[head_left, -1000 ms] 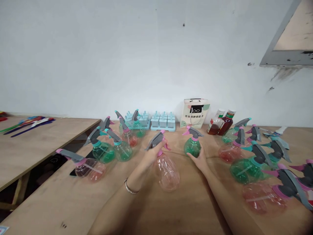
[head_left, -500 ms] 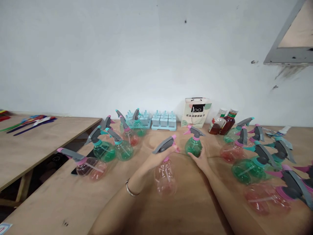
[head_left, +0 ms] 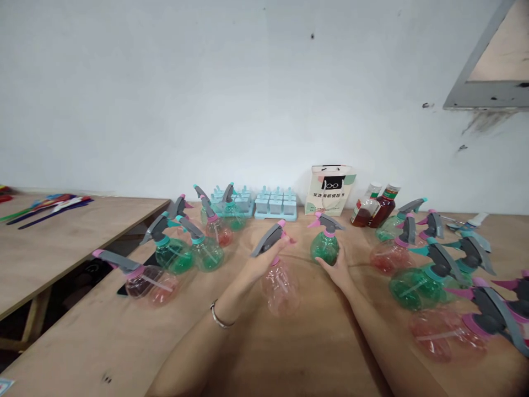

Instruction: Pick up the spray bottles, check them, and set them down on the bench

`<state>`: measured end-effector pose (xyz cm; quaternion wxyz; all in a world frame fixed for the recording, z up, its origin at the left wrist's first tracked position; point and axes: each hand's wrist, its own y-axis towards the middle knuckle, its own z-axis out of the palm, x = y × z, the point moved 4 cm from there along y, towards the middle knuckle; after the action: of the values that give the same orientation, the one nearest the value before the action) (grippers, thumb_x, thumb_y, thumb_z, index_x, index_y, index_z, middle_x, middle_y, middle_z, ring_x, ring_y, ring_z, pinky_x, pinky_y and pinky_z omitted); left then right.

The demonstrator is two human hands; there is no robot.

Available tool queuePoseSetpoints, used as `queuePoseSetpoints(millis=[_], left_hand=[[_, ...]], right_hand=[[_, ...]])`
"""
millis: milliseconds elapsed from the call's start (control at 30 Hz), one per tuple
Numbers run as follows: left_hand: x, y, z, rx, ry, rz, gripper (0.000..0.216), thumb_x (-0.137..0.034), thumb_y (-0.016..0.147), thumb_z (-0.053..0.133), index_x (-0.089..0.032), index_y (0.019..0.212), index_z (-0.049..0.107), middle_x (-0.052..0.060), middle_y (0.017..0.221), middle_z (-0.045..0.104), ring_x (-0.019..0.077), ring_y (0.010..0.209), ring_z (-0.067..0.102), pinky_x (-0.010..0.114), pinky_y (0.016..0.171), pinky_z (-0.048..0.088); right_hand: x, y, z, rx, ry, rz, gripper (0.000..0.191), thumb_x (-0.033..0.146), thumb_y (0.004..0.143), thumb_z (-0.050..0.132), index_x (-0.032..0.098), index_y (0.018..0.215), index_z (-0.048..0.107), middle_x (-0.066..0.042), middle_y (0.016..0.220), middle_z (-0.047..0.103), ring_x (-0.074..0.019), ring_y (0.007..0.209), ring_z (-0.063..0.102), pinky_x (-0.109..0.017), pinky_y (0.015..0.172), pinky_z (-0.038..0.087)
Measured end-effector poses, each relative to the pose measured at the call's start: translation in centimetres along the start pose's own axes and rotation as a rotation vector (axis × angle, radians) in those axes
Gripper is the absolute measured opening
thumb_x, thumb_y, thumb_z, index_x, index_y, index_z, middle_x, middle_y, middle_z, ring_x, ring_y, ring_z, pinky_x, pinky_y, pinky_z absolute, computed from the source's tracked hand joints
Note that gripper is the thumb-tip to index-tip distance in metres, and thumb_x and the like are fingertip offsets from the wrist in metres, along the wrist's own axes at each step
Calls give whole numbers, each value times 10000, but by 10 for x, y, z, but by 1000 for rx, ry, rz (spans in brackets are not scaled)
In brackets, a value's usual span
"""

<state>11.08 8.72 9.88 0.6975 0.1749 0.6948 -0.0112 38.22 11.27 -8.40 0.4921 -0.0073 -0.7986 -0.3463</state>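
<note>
My left hand (head_left: 260,260) is closed round the neck of a clear pink spray bottle (head_left: 281,284) with a grey and pink trigger head, held upright near the middle of the wooden table (head_left: 264,353). My right hand (head_left: 338,270) rests against the base of a green spray bottle (head_left: 325,246) that stands upright a little further back, its fingers cupped round the bottle's lower side. A bracelet sits on my left wrist.
Several spray bottles lie or stand at the left (head_left: 173,255) and at the right (head_left: 417,284). Light blue ice-pop moulds (head_left: 276,205), a small paper bag (head_left: 329,190) and two dark bottles (head_left: 374,207) line the wall. A second table (head_left: 53,242) stands left across a gap.
The pink bottle in my left hand has tipped from leaning toward me to nearly upright and moved slightly back. My right hand has stayed on the green bottle.
</note>
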Motion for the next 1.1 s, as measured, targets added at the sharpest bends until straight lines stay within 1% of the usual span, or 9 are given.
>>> queuePoseSetpoints(millis=[100, 300, 467, 567, 633, 733, 800, 900, 1100], left_hand=[[0, 1, -1, -81, 6, 5, 419, -562, 825, 590, -172, 674, 621, 14, 680, 626, 102, 550, 502, 218, 474, 391], [-3, 0, 3, -26, 60, 8, 391, -539, 746, 695, -180, 903, 687, 67, 888, 726, 158, 718, 614, 212, 492, 406], [-1, 2, 4, -12, 93, 51, 439, -596, 782, 620, -167, 849, 683, 32, 689, 664, 134, 604, 576, 206, 457, 401], [4, 1, 5, 66, 147, 4, 465, -581, 806, 603, -173, 1012, 689, 3, 665, 648, 122, 545, 543, 208, 429, 388], [5, -1, 5, 120, 216, 35, 421, -527, 802, 640, -179, 1034, 686, 6, 727, 677, 126, 581, 565, 224, 489, 447], [11, -6, 2, 155, 334, 140, 342, -466, 802, 672, -163, 960, 690, 37, 820, 708, 146, 662, 617, 263, 632, 526], [18, -9, -8, 122, 384, 175, 341, -453, 821, 662, -160, 996, 689, 61, 884, 724, 166, 714, 651, 281, 679, 543], [30, -14, -35, -4, 415, 195, 348, -445, 820, 668, -161, 1020, 688, 76, 933, 730, 192, 808, 683, 288, 736, 548], [44, -37, -108, -362, 529, 141, 333, -461, 816, 666, -157, 951, 672, 13, 785, 666, 131, 680, 602, 234, 649, 490]], right_hand=[[-1, 0, 0, -14, -6, -5, 935, 601, 693, 772, 199, 1430, 361, -186, 1415, 480, -355, 1337, 486, -577, 1130, 384], [-2, 1, 0, -11, -3, -3, 937, 597, 699, 769, 200, 1436, 348, -187, 1411, 481, -359, 1339, 482, -586, 1121, 392], [-1, 0, -1, -16, -16, 5, 954, 617, 684, 769, 188, 1430, 359, -192, 1414, 478, -365, 1338, 480, -586, 1133, 377], [-1, 0, -1, -11, -8, 12, 959, 617, 683, 767, 184, 1431, 352, -195, 1426, 468, -357, 1345, 474, -575, 1139, 373], [-1, 0, 0, -5, 0, 22, 958, 611, 685, 767, 191, 1435, 343, -191, 1434, 464, -350, 1346, 476, -571, 1142, 371], [0, 0, 0, 3, 1, 36, 963, 617, 677, 768, 184, 1427, 349, -195, 1416, 478, -355, 1337, 482, -569, 1135, 376], [2, 1, 0, -1, -1, 39, 970, 631, 670, 764, 178, 1423, 356, -197, 1404, 486, -361, 1334, 482, -570, 1133, 375], [4, 1, 0, -7, -11, 40, 976, 644, 665, 758, 176, 1424, 363, -198, 1401, 492, -368, 1329, 484, -573, 1124, 381], [9, 0, -1, 1, -17, 38, 956, 652, 678, 749, 186, 1419, 365, -190, 1399, 494, -359, 1310, 498, -567, 1109, 399]])
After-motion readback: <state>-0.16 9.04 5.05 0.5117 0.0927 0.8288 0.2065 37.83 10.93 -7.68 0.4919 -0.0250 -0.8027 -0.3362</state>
